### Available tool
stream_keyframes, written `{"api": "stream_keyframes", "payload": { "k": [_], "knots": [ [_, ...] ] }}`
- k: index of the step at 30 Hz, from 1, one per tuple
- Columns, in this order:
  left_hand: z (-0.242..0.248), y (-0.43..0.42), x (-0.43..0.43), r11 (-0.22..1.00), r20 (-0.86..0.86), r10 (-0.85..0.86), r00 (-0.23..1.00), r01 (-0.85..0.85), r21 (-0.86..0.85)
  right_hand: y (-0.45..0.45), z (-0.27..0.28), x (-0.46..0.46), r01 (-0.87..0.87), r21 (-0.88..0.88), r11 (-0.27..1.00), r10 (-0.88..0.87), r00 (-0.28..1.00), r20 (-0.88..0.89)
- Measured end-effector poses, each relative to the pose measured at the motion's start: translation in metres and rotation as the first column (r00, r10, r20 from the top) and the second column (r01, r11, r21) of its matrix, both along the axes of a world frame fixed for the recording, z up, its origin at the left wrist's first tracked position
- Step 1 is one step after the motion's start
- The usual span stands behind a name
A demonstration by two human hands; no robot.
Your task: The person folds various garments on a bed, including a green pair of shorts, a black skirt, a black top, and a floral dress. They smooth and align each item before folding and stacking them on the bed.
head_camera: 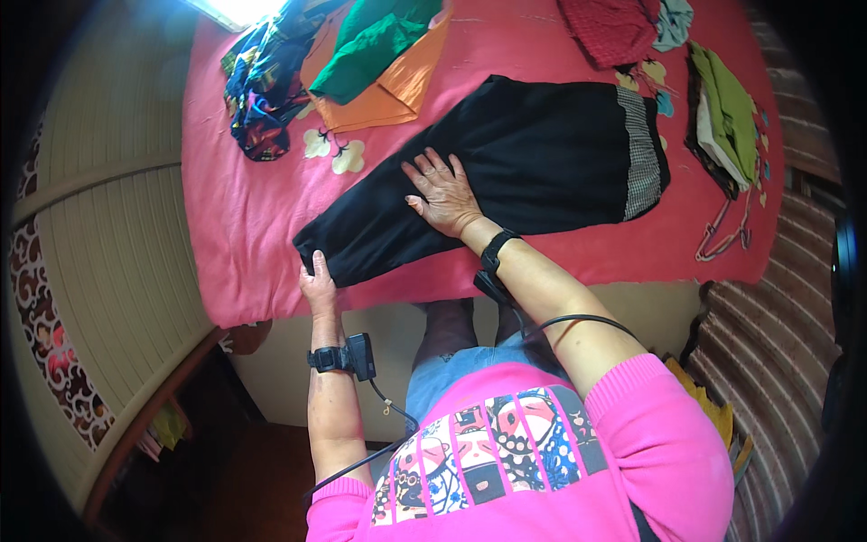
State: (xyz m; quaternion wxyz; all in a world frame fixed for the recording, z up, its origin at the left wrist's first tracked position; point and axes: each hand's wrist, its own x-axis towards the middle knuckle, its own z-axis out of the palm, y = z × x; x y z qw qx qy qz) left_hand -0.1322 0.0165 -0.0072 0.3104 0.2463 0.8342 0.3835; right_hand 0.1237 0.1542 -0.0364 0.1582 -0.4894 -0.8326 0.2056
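Observation:
Black trousers (542, 149) with a patterned grey waistband lie lengthwise across the pink bedspread (250, 284), waistband to the right and narrower leg end to the lower left. My left hand (318, 281) grips the leg end at the bed's near edge, thumb on top, its fingers hidden under the cloth. Flat on the middle of the trousers rests my right hand (443, 193), palm down with the fingers spread and pointing away from me.
Orange cloth (406, 88), green cloth (372, 54) and a dark multicoloured garment (261, 101) lie at the far left. Red cloth (609, 27) is at the far right. Folded green clothing (728, 115) and a clothes hanger (721, 240) lie near the right edge.

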Motion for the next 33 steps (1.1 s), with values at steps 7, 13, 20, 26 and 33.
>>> {"api": "stream_keyframes", "payload": {
  "k": [7,13,20,26,33],
  "knots": [
    [0.061,0.026,0.013,0.979,0.644,0.082,0.76,-0.181,0.089,0.002,0.011,0.02,0.062,-0.151,0.987,-0.04,0.988,0.146],
    [0.162,0.1,0.081,0.957,0.868,-0.205,0.453,-0.094,0.275,0.035,0.067,0.035,-0.294,-0.738,0.607,-0.385,0.704,-0.596],
    [0.145,0.163,0.258,0.597,0.363,-0.796,0.485,0.732,0.33,0.008,0.109,0.167,-0.324,-0.882,0.342,-0.939,-0.086,-0.332],
    [0.04,0.129,0.232,0.629,-0.299,-0.706,0.642,0.762,0.155,-0.007,0.072,0.283,-0.288,-0.892,0.349,-0.906,-0.346,-0.243],
    [-0.02,0.116,0.224,0.911,0.173,-0.389,0.905,0.406,-0.076,0.007,0.023,0.28,0.594,-0.634,0.495,-0.86,0.441,-0.258]
  ]
}}
